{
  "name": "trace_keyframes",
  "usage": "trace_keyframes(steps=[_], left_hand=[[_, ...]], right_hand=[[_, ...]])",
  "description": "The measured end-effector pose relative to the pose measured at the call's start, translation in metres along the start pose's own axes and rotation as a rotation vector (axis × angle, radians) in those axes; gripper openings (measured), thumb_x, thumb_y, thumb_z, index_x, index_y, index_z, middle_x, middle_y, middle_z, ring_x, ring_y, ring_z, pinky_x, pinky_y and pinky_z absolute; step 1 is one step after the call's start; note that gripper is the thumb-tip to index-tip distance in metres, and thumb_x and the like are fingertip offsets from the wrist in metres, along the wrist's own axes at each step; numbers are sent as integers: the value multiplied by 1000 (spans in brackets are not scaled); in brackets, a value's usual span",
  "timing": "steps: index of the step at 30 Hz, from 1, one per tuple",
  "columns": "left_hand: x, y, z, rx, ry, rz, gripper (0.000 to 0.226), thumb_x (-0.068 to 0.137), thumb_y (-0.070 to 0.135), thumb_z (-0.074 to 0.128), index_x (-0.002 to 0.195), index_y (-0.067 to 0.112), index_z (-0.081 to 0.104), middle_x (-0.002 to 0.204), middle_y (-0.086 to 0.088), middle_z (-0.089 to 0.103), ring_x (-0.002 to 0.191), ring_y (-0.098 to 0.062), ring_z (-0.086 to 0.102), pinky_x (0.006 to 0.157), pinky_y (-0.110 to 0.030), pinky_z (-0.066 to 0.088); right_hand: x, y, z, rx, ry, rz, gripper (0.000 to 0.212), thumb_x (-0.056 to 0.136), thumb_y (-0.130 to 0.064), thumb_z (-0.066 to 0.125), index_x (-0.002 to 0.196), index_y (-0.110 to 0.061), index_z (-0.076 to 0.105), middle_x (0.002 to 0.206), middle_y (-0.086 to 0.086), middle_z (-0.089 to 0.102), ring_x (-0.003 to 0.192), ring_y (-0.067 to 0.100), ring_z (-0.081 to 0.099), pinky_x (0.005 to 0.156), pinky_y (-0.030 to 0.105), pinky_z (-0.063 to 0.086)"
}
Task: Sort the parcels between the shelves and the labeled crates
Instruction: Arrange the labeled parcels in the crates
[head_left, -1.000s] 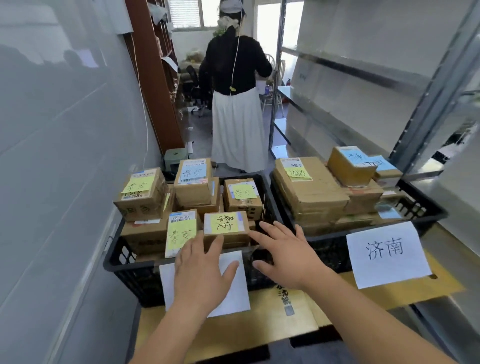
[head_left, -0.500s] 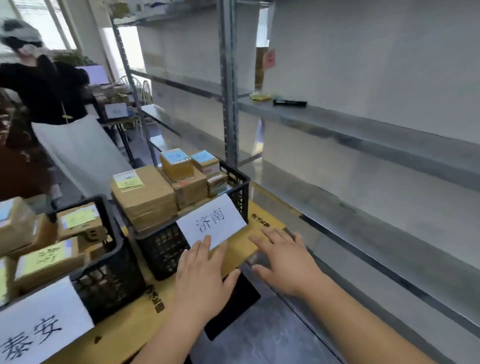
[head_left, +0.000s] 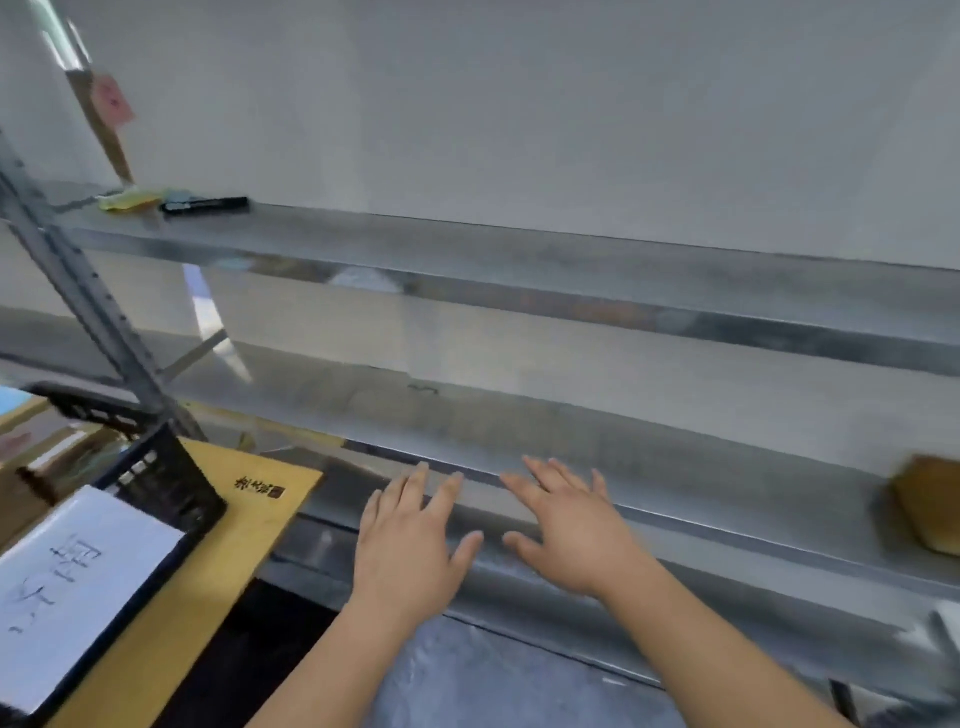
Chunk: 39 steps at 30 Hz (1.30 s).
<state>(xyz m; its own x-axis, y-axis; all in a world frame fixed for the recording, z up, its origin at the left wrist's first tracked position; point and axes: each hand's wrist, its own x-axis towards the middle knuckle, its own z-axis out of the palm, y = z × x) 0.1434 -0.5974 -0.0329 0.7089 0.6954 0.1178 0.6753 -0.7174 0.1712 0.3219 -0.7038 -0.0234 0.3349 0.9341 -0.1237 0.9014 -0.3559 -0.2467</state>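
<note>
Parcels are hardly to be seen at this moment, and nothing is held: the left hand (head_left: 410, 540) and the right hand (head_left: 569, 530) are stretched forward side by side, palms down, fingers straight and spread, just apart from each other, over the front edge of the lower shelf (head_left: 675, 467); whether the fingertips touch the metal cannot be told. To the near left a black crate (head_left: 171, 483) with a white paper label (head_left: 78, 582) is seen standing on the yellow worktop (head_left: 218, 577), and brown cartons inside it are made out only as a blur. One brown parcel (head_left: 927, 506) is seen at the far right end of the lower shelf, well apart from both hands and cut by the frame edge. Farther back, on the upper shelf (head_left: 571, 249), a black marker (head_left: 205, 205) and a yellow pad (head_left: 127, 200) lie close together. The step in hand is judged to be a reach along the shelf for the next parcel. It would be done well if the gaze were brought to the right first, the parcel taken from both sides with flat palms, its label read before lifting, and the matching crate label checked before it is set down.
</note>
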Motion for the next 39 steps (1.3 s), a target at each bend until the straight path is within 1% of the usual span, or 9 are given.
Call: trace_keyframes(steps=[4, 10, 13, 17, 20, 24, 27, 30, 39], left_hand=[[55, 54, 20, -15, -38, 130, 73, 86, 71, 42, 151, 36, 40, 158, -9, 39, 143, -30, 38, 118, -48, 31], [129, 138, 51, -51, -90, 299, 72, 81, 71, 43, 143, 35, 52, 147, -11, 53, 131, -34, 53, 110, -50, 40], [151, 182, 66, -46, -108, 418, 72, 82, 71, 43, 144, 36, 50, 146, -11, 53, 132, -33, 51, 111, -49, 38], [165, 239, 87, -29, -156, 543, 70, 81, 71, 47, 139, 33, 55, 139, -12, 58, 123, -35, 57, 102, -51, 46], [168, 290, 100, -47, -181, 606, 73, 82, 74, 40, 142, 35, 52, 145, -11, 54, 128, -34, 54, 102, -51, 46], [167, 360, 114, -47, -245, 684, 72, 88, 72, 42, 152, 39, 34, 160, -9, 34, 142, -32, 38, 114, -47, 33], [165, 415, 126, -50, -279, 683, 71, 91, 71, 41, 154, 41, 25, 164, -8, 23, 146, -32, 29, 117, -44, 27], [160, 468, 139, -50, -319, 649, 71, 92, 71, 40, 154, 42, 22, 165, -9, 21, 147, -33, 26, 118, -45, 25], [151, 595, 188, -22, -466, 568, 65, 94, 67, 41, 152, 46, 21, 164, -10, 21, 143, -36, 30, 112, -50, 36]], right_hand=[[-3, 63, -10, -1, 33, 147, 74, 97, -61, 50, 160, -44, 14, 172, -5, 7, 159, 23, 7, 124, 60, 5], [-19, 146, -22, 33, 68, 347, 75, 97, -60, 48, 161, -45, 12, 172, -6, 6, 158, 21, 4, 124, 59, 2], [-31, 185, -28, 49, 104, 444, 75, 97, -59, 49, 161, -45, 12, 172, -6, 7, 158, 21, 5, 125, 59, 3], [-64, 232, -30, 78, 137, 558, 74, 97, -59, 49, 160, -44, 14, 172, -5, 9, 158, 21, 7, 124, 59, 5], [-95, 272, -34, 88, 145, 638, 73, 98, -60, 48, 161, -44, 14, 172, -6, 8, 158, 21, 6, 124, 58, 4], [-135, 332, -37, 125, 152, 719, 73, 98, -60, 48, 160, -45, 13, 172, -7, 8, 158, 21, 6, 124, 59, 5], [-163, 380, -39, 122, 144, 740, 73, 98, -61, 49, 160, -45, 14, 171, -6, 12, 157, 22, 10, 124, 60, 6], [-188, 432, -45, 137, 132, 740, 73, 97, -61, 50, 159, -45, 16, 171, -7, 13, 156, 22, 13, 124, 60, 9], [-221, 565, -43, 151, 91, 691, 72, 97, -65, 46, 159, -45, 17, 170, -5, 16, 154, 25, 23, 122, 59, 13]])
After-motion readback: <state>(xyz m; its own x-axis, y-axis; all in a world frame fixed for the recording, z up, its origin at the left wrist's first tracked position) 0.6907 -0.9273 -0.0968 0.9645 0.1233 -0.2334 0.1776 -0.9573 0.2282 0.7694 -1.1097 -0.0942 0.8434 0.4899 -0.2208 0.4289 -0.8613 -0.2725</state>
